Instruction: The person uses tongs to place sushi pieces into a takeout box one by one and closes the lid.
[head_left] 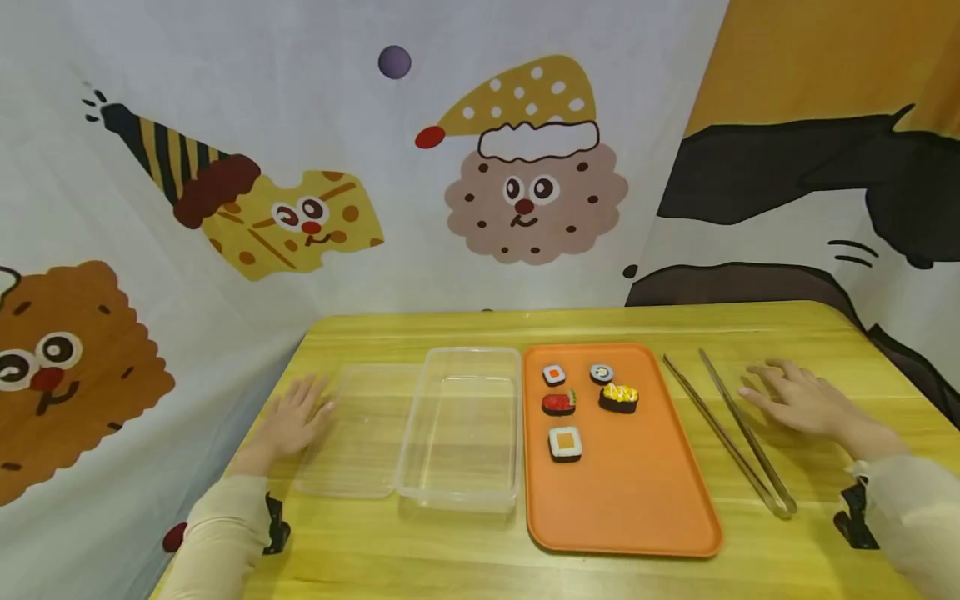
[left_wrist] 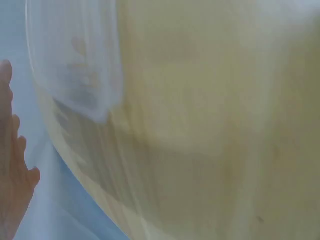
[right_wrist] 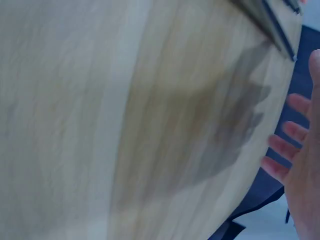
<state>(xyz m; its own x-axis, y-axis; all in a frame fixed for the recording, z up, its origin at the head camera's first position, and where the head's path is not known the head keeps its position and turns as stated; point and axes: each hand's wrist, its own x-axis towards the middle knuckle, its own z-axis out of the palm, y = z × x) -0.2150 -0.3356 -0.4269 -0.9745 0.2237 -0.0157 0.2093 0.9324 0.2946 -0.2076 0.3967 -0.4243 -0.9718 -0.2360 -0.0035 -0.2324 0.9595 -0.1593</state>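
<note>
My left hand (head_left: 291,423) has its fingers extended over the left edge of a clear plastic lid (head_left: 352,433), holding nothing. To the lid's right stands a clear, uncovered plastic container (head_left: 461,425). An orange tray (head_left: 622,500) next to it bears several sushi pieces: a square roll with an orange middle (head_left: 565,443), a red-topped piece (head_left: 558,403), a yellow-topped piece (head_left: 618,397), a small square roll (head_left: 553,375) and a round roll (head_left: 602,372). Metal tongs (head_left: 742,450) lie spread apart right of the tray. Beyond them is my right hand (head_left: 806,406), fingers spread and holding nothing.
A yellow wood-grain table (head_left: 337,550) carries everything, its back edge near a hanging cloth (head_left: 405,208) printed with cartoon food. Dark straps (head_left: 276,525) sit at the wrists. In the right wrist view, the tongs' tips (right_wrist: 287,50) show close to the hand.
</note>
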